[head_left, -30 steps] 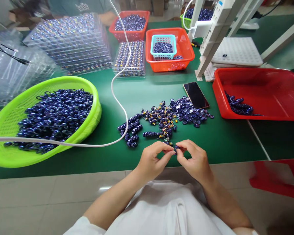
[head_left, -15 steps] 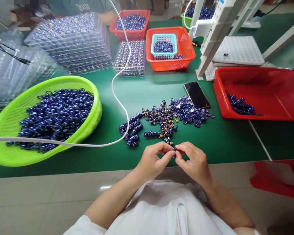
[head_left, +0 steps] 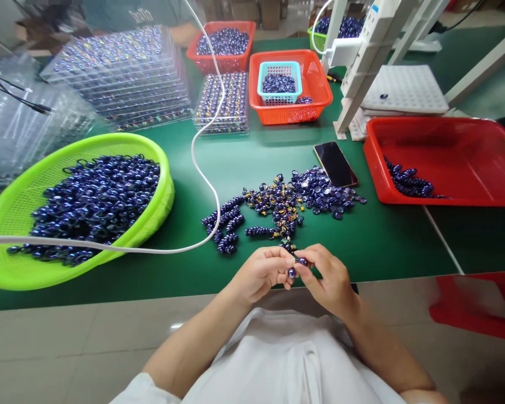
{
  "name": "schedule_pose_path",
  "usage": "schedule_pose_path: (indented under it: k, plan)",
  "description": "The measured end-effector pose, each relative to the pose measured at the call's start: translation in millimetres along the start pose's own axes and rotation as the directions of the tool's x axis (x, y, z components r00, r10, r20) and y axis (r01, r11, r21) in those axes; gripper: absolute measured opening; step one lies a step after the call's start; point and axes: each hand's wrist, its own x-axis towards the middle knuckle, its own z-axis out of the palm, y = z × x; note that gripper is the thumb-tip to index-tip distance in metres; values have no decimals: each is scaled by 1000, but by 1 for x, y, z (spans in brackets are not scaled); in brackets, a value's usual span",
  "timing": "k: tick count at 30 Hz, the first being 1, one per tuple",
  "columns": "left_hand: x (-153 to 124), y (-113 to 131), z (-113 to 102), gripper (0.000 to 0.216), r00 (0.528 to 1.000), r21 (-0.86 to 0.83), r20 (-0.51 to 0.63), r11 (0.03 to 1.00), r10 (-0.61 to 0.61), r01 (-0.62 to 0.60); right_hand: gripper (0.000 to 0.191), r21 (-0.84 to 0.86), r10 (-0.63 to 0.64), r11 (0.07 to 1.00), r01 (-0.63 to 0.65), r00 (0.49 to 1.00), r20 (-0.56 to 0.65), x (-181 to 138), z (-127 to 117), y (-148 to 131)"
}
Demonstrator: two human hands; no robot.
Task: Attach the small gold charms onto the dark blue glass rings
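Note:
My left hand (head_left: 261,275) and my right hand (head_left: 330,278) meet at the near edge of the green table (head_left: 382,241), both pinched on a small dark blue glossy piece (head_left: 297,266). Part of it shows between my fingertips; the rest is hidden. Just beyond my hands lies a loose pile of blue pieces (head_left: 320,191), some mixed with small yellow parts (head_left: 284,210). To the left of that pile lie short stacked rows of blue pieces (head_left: 227,221).
A lime green basket (head_left: 8,224) full of blue pieces sits left, a white cable (head_left: 202,168) draped over it. A red tray (head_left: 467,163) stands right, a phone (head_left: 335,164) beside it. Clear tray stacks (head_left: 122,73), orange baskets (head_left: 315,95) and a white frame (head_left: 362,62) stand behind.
My hands have stayed together at the table edge. The fingers have shifted slightly and the blue piece now shows lower between them.

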Motion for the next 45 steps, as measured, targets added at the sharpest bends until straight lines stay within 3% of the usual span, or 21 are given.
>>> schedule_pose_path:
  k: [3, 6, 10, 14, 21, 31, 34, 38, 40, 42, 43, 45]
  plan:
    - [-2, -2, -2, 25, 1000, 67, 9, 998, 10, -10, 11, -2, -22, 1000, 22, 999, 41, 0, -2, 2]
    - [-6, -3, -4, 29, 991, 221, -4, 966, 137, -132, 7, -51, -41, 998, 45, 996, 78, -2, -4, 6]
    - [-10, -2, 0, 58, 940, 491, 34, 814, 339, -311, 6, -127, -70, 988, 85, 991, 118, -3, -5, 8]
    - [-10, -2, 6, 45, 918, 643, 129, 673, 376, -366, 9, -130, -155, 976, 173, 979, 133, -3, -1, 7]
    - [-11, -3, 4, 33, 897, 701, 138, 599, 419, -388, 11, -103, -192, 974, 201, 977, 91, -2, 5, 3]
    - [-17, -3, -7, 35, 946, 631, 62, 721, 319, -285, 8, -36, -106, 993, 108, 993, 48, -7, 24, -3]
    - [-25, -2, -14, 41, 945, 641, -1, 725, 328, -252, 12, 14, -89, 996, 88, 991, 103, -5, 30, -9]
    - [-49, 10, -25, 41, 912, 745, -18, 614, 411, -262, 28, 72, -148, 989, 132, 939, 310, 5, 24, -15]
    - [-65, 22, -32, 35, 866, 796, -43, 541, 498, -272, 35, 57, -127, 992, 114, 937, 325, 10, 16, -12]
    - [-84, 40, -43, 32, 765, 847, -113, 464, 634, -260, 33, 7, -53, 999, 52, 968, 247, 13, 7, -3]
    - [-93, 50, -50, 31, 664, 881, -169, 414, 728, -230, 31, -22, -6, 1000, 11, 976, 216, 14, 4, 2]
    - [-109, 76, -69, 31, 315, 950, -272, 306, 909, -64, 25, -91, 59, 995, -43, 981, 184, 15, -1, 11]
